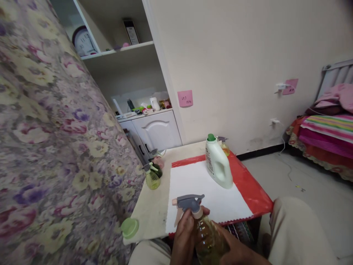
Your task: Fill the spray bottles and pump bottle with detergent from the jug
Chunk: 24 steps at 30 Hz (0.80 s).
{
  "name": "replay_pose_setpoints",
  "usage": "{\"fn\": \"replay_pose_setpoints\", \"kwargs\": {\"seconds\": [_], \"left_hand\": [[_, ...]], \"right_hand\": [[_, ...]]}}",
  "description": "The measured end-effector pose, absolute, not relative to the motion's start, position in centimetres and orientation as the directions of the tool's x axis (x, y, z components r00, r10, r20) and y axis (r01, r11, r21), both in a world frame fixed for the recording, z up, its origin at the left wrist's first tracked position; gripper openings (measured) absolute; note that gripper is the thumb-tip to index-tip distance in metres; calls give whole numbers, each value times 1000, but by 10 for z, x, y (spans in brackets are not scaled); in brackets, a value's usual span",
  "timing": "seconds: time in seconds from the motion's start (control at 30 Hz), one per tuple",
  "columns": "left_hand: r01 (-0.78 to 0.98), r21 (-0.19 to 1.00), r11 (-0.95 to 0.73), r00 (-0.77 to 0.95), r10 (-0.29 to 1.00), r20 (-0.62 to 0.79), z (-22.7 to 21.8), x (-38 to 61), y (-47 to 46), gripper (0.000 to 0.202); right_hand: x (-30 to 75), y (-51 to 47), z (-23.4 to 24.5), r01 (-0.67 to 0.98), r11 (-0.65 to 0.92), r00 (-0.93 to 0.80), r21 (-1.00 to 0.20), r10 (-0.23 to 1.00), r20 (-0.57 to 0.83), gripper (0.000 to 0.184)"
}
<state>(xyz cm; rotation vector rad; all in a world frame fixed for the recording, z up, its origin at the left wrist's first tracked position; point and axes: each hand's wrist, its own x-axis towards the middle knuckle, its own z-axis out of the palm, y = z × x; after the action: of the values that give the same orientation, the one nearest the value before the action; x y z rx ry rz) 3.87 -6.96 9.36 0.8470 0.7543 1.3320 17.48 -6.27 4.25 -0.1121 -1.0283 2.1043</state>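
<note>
A clear spray bottle (207, 237) of yellowish liquid with a grey trigger head (188, 202) sits in front of me, above my lap. My left hand (184, 235) is wrapped round its neck just under the trigger head. My right hand (234, 248) grips the bottle's body from the right. Further back, a white detergent jug (218, 162) with a green cap stands on a white sheet (193, 184) over a red mat (248, 184).
A green-tinted spray bottle (152, 177) stands at the small table's left edge, another small bottle (224, 146) behind the jug, and a loose green cap (129, 227) at the near left corner. A floral cloth (55, 147) fills the left, a white cabinet (157, 130) stands behind, a bed (328, 129) at right.
</note>
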Motion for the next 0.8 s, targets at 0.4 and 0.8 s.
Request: {"fn": "replay_pose_setpoints", "kwargs": {"seconds": [0.4,0.8], "left_hand": [[-397,915,78,-76,990,-118,103,50,-64,25],[-531,844,72,115,993,-12,96,35,-65,31]], "right_hand": [[178,-59,40,-642,-388,-681,-662,684,260,80],[179,-57,32,-601,-404,-723,-689,643,253,84]]}}
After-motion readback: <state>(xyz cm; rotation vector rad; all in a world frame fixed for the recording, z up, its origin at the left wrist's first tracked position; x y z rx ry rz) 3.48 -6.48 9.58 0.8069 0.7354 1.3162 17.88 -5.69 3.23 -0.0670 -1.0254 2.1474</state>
